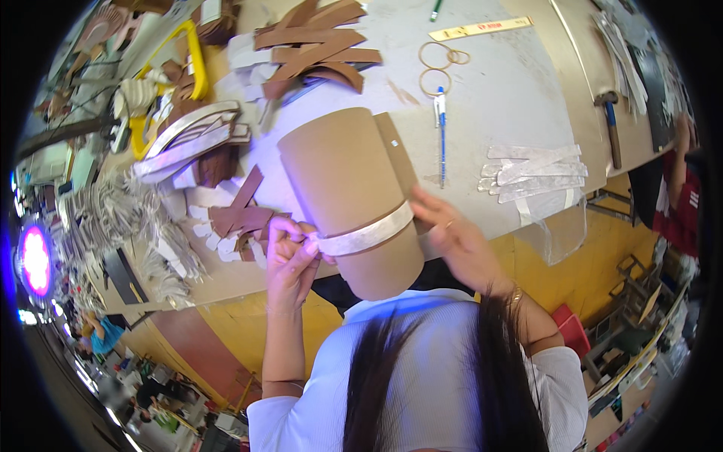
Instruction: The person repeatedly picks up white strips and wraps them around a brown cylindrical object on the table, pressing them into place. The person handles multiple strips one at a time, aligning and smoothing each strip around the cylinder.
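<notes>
A curved tan cardboard form (339, 158) leans over the near table edge in front of me. Across its lower part lies a strip (369, 236) with a whitish face and brown edges. My left hand (292, 260) pinches the strip's left end between thumb and fingers. My right hand (461, 245) is at the form's right side, fingers stretched toward the strip's right end; whether they press on it I cannot tell. A ring is on one of its fingers. Brown strips (245, 215) with white parts lie just left of the form, near my left hand.
Brown strips (320, 49) are piled at the back. A blue pen (442, 135), gold rings (435, 81) and a yellow ruler (482, 29) lie beyond. Whitish strips (535, 173) and a hammer (611, 128) are on the right; pale bundles (124, 222) and a yellow basket (196, 60) on the left.
</notes>
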`<state>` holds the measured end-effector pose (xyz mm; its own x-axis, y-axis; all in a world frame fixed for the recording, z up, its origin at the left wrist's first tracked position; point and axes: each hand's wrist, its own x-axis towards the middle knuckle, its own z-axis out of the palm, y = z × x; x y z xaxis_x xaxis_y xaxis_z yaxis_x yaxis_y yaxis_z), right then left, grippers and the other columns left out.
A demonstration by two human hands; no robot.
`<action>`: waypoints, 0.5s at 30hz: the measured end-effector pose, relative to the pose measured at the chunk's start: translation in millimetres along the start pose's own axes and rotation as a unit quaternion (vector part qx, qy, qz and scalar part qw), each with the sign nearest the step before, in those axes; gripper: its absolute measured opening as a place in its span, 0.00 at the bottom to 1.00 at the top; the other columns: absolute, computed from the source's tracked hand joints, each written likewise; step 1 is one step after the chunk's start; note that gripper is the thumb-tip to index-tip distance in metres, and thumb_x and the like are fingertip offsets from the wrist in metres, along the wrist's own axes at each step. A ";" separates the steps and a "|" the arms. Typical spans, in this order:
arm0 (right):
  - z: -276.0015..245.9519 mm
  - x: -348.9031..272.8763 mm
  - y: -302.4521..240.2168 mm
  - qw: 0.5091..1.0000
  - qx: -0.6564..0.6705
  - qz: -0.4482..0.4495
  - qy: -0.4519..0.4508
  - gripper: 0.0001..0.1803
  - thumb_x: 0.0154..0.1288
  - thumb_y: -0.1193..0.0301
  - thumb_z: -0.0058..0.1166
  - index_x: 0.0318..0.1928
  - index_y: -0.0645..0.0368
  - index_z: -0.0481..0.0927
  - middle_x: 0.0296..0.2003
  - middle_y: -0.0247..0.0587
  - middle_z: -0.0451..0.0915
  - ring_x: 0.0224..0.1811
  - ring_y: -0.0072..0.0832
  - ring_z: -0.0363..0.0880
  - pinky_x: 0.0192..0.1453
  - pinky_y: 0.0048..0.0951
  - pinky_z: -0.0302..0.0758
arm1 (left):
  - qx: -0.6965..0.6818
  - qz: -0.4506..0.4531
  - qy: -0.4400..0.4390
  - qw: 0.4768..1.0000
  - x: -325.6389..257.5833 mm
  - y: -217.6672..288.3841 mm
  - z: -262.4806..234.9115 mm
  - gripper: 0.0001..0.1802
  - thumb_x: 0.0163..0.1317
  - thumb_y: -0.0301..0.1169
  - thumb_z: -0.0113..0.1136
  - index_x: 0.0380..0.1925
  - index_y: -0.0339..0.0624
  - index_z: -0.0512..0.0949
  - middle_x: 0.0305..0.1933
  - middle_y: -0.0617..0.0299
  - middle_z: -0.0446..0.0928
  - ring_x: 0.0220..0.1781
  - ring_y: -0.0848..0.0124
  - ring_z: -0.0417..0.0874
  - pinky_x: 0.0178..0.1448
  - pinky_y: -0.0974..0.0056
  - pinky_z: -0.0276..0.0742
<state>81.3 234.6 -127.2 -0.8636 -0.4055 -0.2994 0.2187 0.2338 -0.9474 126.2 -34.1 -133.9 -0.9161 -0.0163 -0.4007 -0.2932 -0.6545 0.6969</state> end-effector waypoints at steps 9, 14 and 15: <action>51.4 12.1 -102.9 0.853 -0.392 -0.323 -0.120 0.45 0.56 0.41 0.48 0.64 0.63 0.65 0.64 0.51 0.64 0.70 0.44 0.57 0.75 0.45 0.46 | -0.011 0.072 0.017 0.997 -8.4 6.0 1.2 0.17 0.59 0.17 0.58 0.42 0.44 0.63 0.35 0.57 0.72 0.40 0.64 0.79 0.46 0.62 0.76; 48.5 18.8 -73.3 0.829 -0.436 -0.313 -0.156 0.45 0.60 0.41 0.44 0.67 0.64 0.58 0.67 0.56 0.57 0.73 0.43 0.53 0.75 0.44 0.45 | 0.020 0.086 -0.004 0.996 1.4 0.0 2.7 0.20 0.57 0.16 0.59 0.42 0.44 0.61 0.37 0.54 0.74 0.40 0.66 0.79 0.46 0.63 0.77; 40.7 18.2 -68.9 0.829 -0.433 -0.316 -0.160 0.46 0.61 0.41 0.43 0.68 0.65 0.56 0.68 0.58 0.55 0.73 0.44 0.51 0.75 0.43 0.45 | 0.020 0.076 -0.010 0.997 1.6 0.5 3.0 0.20 0.57 0.15 0.60 0.42 0.43 0.61 0.37 0.54 0.75 0.39 0.66 0.79 0.46 0.63 0.77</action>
<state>69.0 175.2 -72.0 -0.4861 -0.8702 0.0803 -0.7594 0.3752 -0.5316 123.8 -32.2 -132.4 -0.9558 -0.0971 -0.2774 -0.1618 -0.6144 0.7723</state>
